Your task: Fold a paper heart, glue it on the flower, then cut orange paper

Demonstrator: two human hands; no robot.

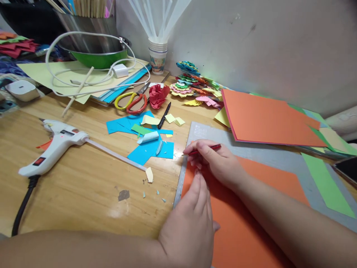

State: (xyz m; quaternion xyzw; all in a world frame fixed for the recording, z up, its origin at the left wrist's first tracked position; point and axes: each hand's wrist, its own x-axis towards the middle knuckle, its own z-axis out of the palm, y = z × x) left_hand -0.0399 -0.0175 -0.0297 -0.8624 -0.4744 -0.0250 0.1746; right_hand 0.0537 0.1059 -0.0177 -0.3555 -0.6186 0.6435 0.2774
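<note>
My right hand [220,160] is closed around a slim dark red pen [205,149], its thin tip pointing left past the edge of a grey cutting mat [267,160]. Under both hands lies a sheet of orange paper [237,227] on that mat. My left hand [192,219] rests on the sheet's left part, fingers stretched out and side by side, fingertips just below the right hand. I see nothing in the left hand; its palm side is partly hidden.
A white hot glue gun [55,145] with a glue stick lies left. Blue paper scraps [147,137], a black pen [164,115], scissors [134,102] and crumpled red paper [158,96] sit ahead. Orange sheets [267,119] are stacked at back right, near a green strip [327,184].
</note>
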